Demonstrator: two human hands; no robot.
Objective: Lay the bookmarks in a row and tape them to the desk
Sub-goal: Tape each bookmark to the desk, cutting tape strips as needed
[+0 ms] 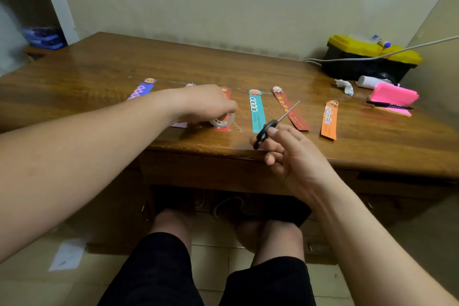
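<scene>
Bookmarks (329, 119) lie in a row on the desk (99, 62). Just left of the teal bookmark (257, 112), the left grip (208, 104) holds a clear tape roll (223, 120) at the red bookmark (221, 128). At the teal bookmark's near end, the right grip (288, 151) holds black-handled scissors (269, 129).

1 head camera faces forward and down, seemingly near the desk (99, 69).

Glossy wood desk (104, 64); clear plastic tape roll (223, 120); paper bookmarks (257, 112).
</scene>
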